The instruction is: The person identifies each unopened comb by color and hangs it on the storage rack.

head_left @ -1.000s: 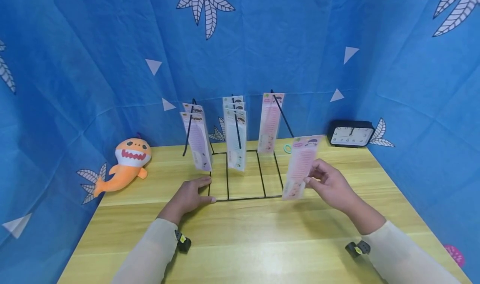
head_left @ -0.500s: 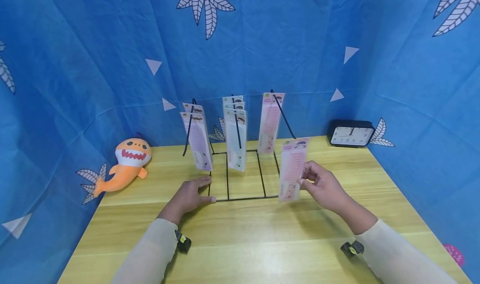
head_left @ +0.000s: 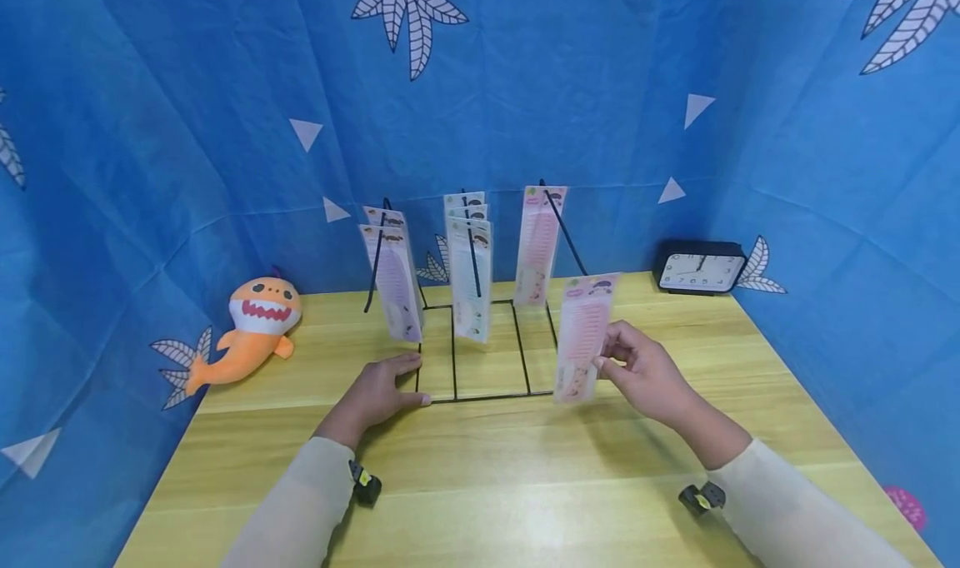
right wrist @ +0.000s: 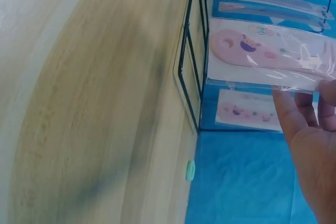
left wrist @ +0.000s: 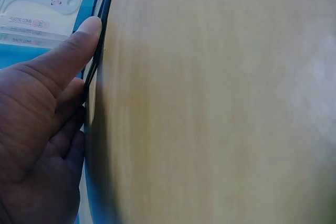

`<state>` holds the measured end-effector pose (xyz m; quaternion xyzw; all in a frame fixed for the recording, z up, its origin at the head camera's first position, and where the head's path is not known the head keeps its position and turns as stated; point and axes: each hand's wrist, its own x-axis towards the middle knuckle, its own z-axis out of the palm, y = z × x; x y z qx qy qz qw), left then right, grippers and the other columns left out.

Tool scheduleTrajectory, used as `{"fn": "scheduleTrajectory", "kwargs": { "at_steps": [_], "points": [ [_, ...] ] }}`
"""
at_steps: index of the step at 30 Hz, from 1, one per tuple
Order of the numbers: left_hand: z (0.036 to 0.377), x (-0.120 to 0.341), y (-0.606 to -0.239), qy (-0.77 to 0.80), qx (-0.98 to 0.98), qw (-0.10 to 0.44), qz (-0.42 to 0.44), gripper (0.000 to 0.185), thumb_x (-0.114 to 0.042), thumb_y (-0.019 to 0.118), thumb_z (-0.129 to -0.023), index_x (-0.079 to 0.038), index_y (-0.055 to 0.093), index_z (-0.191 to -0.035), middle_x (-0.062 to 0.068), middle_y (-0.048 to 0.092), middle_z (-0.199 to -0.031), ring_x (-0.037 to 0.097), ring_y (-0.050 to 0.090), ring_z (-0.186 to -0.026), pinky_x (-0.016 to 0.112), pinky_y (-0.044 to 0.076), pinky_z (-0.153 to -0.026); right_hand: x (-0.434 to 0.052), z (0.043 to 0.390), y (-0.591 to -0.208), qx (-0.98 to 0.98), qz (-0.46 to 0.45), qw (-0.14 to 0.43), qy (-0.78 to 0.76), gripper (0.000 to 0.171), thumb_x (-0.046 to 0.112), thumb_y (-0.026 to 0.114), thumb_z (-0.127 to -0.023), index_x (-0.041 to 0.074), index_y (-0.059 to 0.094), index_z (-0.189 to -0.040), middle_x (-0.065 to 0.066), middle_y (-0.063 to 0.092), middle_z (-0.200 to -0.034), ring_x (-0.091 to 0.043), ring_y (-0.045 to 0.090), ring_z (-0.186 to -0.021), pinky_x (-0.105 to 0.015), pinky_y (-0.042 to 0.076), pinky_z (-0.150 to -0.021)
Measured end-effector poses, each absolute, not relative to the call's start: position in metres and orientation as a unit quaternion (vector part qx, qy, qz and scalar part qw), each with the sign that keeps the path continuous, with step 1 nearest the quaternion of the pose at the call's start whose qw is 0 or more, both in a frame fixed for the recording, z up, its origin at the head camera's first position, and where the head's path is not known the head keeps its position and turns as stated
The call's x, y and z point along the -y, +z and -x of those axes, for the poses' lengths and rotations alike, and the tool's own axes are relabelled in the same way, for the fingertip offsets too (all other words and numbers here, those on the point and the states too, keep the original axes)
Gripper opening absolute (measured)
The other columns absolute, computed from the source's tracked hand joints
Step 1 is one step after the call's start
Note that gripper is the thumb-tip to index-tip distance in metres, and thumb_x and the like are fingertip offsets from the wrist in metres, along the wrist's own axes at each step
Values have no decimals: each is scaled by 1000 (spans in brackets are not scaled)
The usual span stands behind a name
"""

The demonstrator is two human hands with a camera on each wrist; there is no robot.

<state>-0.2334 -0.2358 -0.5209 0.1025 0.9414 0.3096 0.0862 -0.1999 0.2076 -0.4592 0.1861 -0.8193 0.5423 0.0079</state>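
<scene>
Right hand (head_left: 645,376): your fingers (right wrist: 286,111) pinch a pink packaged comb (head_left: 583,336) by its right edge and hold it nearly upright, its lower end just above the surface (head_left: 525,468), at the front right corner of the black wire rack (head_left: 487,397). In the right wrist view the pink comb shows through clear wrapping, with the thumb on the near face of the packet and the other fingers behind it.

Left hand (head_left: 378,393): palm down, flat on the surface at the rack's front left corner. Fingers straight and relaxed, grasping nothing. In the left wrist view your thumb (left wrist: 73,51) lies along the black base wire and touches it.

Rack: three slanted prongs rising from a flat wire base.
- Left prong: lilac comb packets (head_left: 393,281).
- Middle prong: pale green comb packets (head_left: 471,272).
- Right prong: one pink comb packet (head_left: 538,245), behind the packet you hold and apart from it.

Surroundings:
- Orange shark plush (head_left: 251,326) at the left of the surface, well apart from your left hand.
- Black clock (head_left: 700,268) at the back right, against the blue cloth backdrop (head_left: 187,93).
- Small green ring (right wrist: 190,170) on the surface beside the rack base, seen in the right wrist view only.
</scene>
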Motion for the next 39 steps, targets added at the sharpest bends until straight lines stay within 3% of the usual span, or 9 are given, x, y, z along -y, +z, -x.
{"fn": "scheduleTrajectory", "kwargs": {
  "at_steps": [9,16,23,39],
  "points": [
    [234,236,-523,305,-943,89,-101,79,-39,89,-94,-12,56,-161,5,46,-172,37,39,-162,57,37,-132,-204,202,-461,818,-182,3,546,20,-4,62,-107,-1,59,-126,-22,67,-123,-45,70,-125,-32,69,-86],
    [231,235,-521,309,-943,87,-89,79,-39,89,-93,-13,56,-161,5,47,-172,37,39,-162,57,36,-132,-196,219,-461,817,-154,-4,555,20,3,63,-108,0,58,-128,-22,66,-124,-40,71,-123,-47,70,-89],
    [230,235,-522,305,-944,87,-90,79,-39,89,-93,-13,56,-161,5,46,-173,37,38,-162,57,34,-133,-185,240,-457,818,-133,-8,559,18,7,62,-110,2,56,-126,-21,64,-120,-34,72,-116,-43,70,-88],
    [232,235,-524,308,-943,88,-87,79,-40,88,-94,-15,56,-161,4,46,-173,37,37,-163,58,35,-132,-171,289,-449,826,-108,33,552,17,8,58,-112,1,54,-127,-23,67,-124,-38,73,-119,-54,67,-98]
  ]
}}
